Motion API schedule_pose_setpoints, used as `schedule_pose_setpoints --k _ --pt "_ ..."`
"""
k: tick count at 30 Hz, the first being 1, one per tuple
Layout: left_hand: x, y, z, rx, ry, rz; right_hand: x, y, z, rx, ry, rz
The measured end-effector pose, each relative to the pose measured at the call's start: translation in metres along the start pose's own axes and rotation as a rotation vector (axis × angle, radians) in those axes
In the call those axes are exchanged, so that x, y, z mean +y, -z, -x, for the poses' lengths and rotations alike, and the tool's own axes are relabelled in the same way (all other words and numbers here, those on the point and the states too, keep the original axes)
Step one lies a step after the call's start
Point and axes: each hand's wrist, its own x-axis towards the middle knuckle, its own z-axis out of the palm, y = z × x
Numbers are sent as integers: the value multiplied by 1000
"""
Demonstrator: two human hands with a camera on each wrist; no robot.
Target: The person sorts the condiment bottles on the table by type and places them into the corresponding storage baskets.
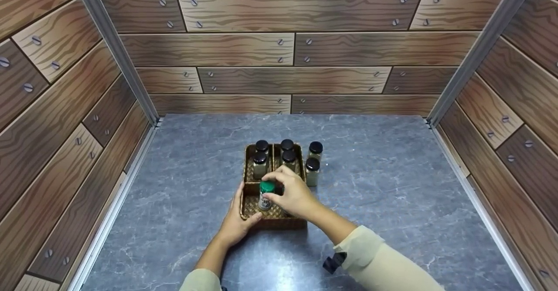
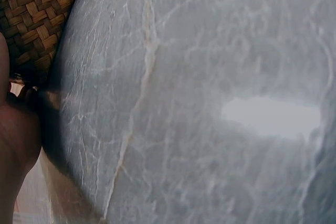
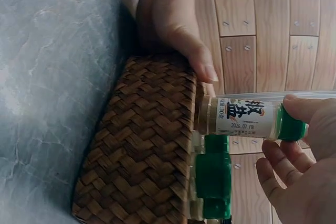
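Note:
My right hand [image 1: 297,194] pinches the green cap of a small seasoning shaker [image 1: 264,201] between thumb and fingers. The shaker, clear with a white printed label [image 3: 245,116], is upright at the front compartment of a woven basket [image 1: 279,225]. In the right wrist view its base overlaps the basket rim. More green-capped shakers [image 3: 212,177] stand in the basket, hidden behind my right hand in the head view. My left hand [image 1: 235,223] holds the basket's front left corner, fingers along the side and thumb over the front rim.
Black-lidded jars [image 1: 260,164] fill the two back compartments, two in each. Two more black-lidded jars [image 1: 312,172] stand on the grey marbled table [image 1: 187,173] against the basket's right side. Wood-patterned walls [image 1: 244,49] enclose the table at the back and both sides.

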Motion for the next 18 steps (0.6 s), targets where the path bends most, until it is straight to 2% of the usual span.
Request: schedule_pose_setpoints --k 8,18 --pt "0 0 -1 -1 -6 5 3 -12 0 -57 -9 128" --pt "-1 0 0 2 -10 6 9 -20 1 -99 -4 193"
